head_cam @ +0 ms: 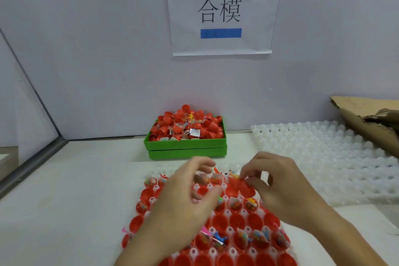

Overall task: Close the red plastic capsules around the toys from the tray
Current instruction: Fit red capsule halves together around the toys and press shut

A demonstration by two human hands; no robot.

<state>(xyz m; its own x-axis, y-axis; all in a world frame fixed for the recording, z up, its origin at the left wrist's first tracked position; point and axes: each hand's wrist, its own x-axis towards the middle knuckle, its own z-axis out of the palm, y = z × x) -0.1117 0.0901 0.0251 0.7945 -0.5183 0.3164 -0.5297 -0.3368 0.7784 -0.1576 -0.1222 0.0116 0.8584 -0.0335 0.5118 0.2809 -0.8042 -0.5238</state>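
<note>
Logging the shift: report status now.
Right hand fingers pinching red plastic capsule half over white tray. Left hand open, empty. Nothing blocking.

We see only two bare hands and forearms, rising from the lower edge of the frame. Our left hand [190, 196] sits at lower centre, our right hand [280, 181] at lower right. Neither shows a sleeve, glove, ring, watch or band; both forearms are uncovered to the frame's edge. The fingernails look short and plain. The left fingers [205, 166] are blurred.
</note>
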